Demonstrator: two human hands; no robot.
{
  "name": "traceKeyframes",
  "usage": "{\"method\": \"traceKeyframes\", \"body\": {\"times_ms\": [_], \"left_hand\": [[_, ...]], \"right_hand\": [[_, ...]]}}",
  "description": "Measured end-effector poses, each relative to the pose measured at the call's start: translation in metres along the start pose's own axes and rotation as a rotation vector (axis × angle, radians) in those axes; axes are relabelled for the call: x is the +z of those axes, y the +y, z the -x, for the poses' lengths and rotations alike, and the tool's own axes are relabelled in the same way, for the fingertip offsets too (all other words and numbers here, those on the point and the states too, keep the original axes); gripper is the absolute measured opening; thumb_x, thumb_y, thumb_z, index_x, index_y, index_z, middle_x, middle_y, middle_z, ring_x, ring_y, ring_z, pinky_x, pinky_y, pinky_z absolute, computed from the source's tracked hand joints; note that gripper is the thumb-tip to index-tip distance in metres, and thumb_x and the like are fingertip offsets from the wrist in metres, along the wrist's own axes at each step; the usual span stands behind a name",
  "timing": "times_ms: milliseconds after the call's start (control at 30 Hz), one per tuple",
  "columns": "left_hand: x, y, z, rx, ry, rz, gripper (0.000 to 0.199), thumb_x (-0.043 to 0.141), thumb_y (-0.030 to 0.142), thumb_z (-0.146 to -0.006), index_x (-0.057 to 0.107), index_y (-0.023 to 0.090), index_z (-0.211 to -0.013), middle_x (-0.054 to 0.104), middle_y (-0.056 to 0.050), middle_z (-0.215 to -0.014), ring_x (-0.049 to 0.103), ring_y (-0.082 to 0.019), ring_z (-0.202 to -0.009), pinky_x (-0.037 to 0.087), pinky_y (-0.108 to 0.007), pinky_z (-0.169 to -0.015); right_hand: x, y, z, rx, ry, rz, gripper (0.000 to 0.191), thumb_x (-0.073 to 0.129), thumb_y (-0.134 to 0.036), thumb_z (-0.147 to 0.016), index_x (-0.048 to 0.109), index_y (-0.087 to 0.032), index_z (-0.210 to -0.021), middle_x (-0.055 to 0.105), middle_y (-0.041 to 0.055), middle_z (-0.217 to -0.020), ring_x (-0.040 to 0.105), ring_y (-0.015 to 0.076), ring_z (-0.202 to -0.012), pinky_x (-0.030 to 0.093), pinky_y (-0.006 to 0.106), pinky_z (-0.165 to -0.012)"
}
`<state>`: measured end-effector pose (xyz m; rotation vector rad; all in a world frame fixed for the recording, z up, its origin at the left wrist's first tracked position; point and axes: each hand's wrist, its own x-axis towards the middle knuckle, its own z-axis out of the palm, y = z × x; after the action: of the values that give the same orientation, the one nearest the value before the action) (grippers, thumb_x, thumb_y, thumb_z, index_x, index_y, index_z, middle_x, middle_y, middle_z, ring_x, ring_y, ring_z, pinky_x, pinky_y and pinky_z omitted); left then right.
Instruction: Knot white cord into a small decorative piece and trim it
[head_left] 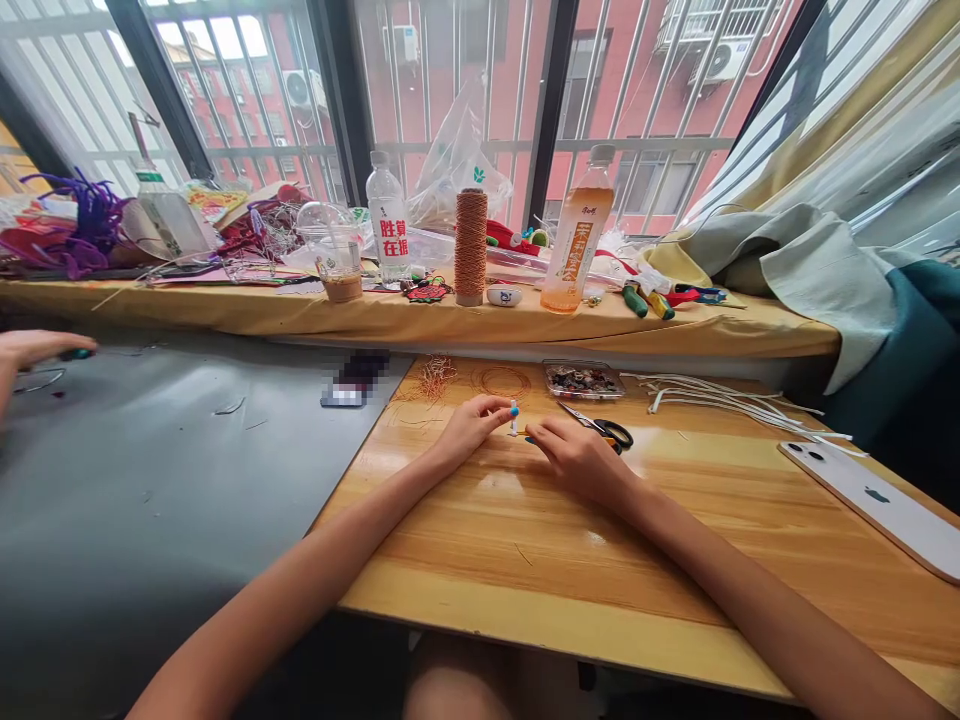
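While your left hand pinches the small white piece in its fingers — upright, between both hands — your right hand, just beside, grasps a thin yellow stick, lying roughly crosswise to it.

I'm standing in a craft workroom, or a corner serving as one — a spool of cord is rising from the cloth-draped ledge, coloured-handled tools are lying nearby, and scissors and a tray of tiny pieces are sitting on the wooden table.
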<state>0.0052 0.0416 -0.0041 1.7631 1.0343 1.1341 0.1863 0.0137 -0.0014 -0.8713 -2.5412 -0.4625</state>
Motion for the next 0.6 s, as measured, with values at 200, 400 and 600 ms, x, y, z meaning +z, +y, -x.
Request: {"method": "traceKeyframes", "body": {"times_ms": [200, 400, 600], "left_hand": [[-0.0019, 0.0002, 0.0025, 0.06, 0.036, -0.028, 0.018, 0.054, 0.03, -0.071, 0.062, 0.015, -0.067, 0.056, -0.001, -0.071, 0.05, -0.012, -0.073, 0.036, -0.023, -0.071], [-0.0021, 0.0004, 0.0027, 0.083, 0.087, -0.028, 0.014, 0.056, 0.027, -0.07, 0.063, 0.015, -0.066, 0.054, -0.001, -0.071, 0.05, -0.012, -0.071, 0.036, -0.023, -0.068], [-0.002, 0.0, 0.0028, 0.104, 0.101, -0.028, 0.015, 0.057, 0.028, -0.069, 0.064, 0.016, -0.065, 0.054, -0.001, -0.07, 0.05, -0.011, -0.069, 0.036, -0.022, -0.067]], "right_hand": [[-0.0042, -0.0048, -0.0043, -0.016, -0.031, 0.093, 0.019, 0.041, -0.017, -0.08, 0.054, -0.013, -0.093, 0.056, 0.0072, -0.08, 0.05, 0.0152, -0.07, 0.036, 0.024, -0.061], [0.0024, -0.0024, -0.0038, -0.04, -0.018, 0.078, 0.025, 0.034, -0.024, -0.086, 0.052, -0.013, -0.099, 0.056, 0.0088, -0.083, 0.051, 0.0159, -0.074, 0.038, 0.026, -0.064], [0.0025, 0.0015, -0.0004, -0.12, 0.036, 0.085, 0.026, 0.029, -0.014, -0.086, 0.055, -0.013, -0.092, 0.059, 0.008, -0.083, 0.053, 0.0154, -0.075, 0.038, 0.026, -0.067]]}}
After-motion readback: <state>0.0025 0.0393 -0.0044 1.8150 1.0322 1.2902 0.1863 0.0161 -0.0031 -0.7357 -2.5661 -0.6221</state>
